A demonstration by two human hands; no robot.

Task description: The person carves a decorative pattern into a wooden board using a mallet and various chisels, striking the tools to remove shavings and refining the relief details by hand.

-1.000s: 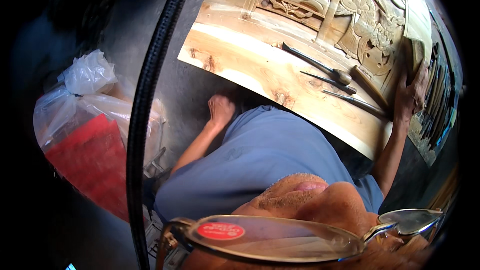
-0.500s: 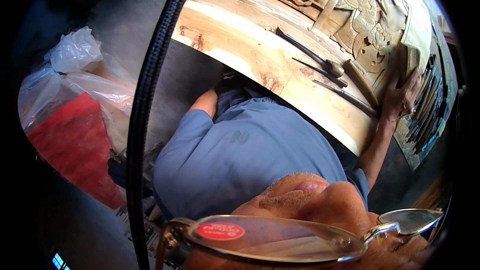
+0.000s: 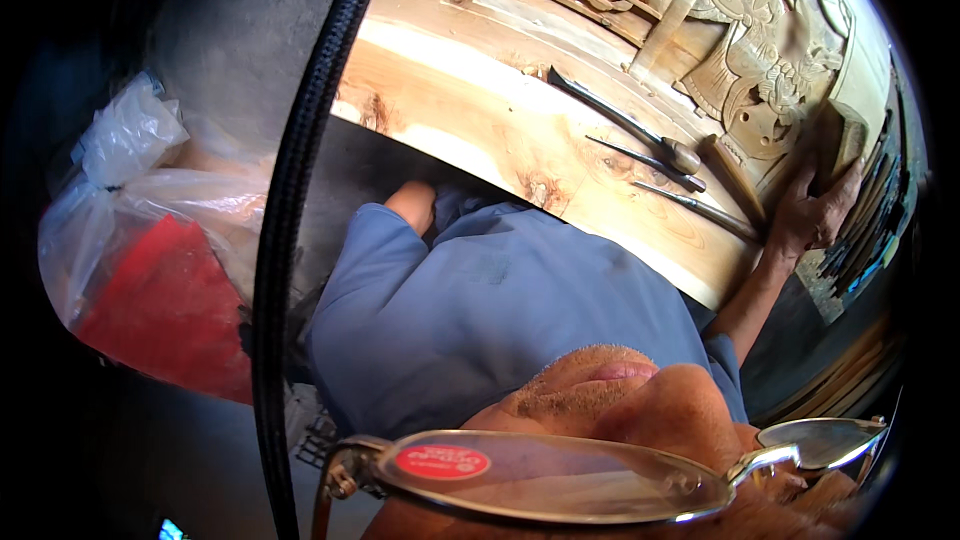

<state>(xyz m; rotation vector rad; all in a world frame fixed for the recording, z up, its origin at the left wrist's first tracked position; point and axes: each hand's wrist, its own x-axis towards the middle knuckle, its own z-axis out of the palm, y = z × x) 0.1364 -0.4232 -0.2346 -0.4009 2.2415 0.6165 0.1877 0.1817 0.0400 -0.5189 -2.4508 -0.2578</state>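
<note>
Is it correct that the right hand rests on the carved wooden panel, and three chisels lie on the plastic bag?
Not quite. In the head view the three chisels lie on the carved wooden panel, beside the right hand, not on the plastic bag.

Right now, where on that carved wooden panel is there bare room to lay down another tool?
The plain border strip is free between the knot near the left corner and the chisels. It is crowded from the chisels to the right hand, and the carved relief offers no flat spot.
</note>
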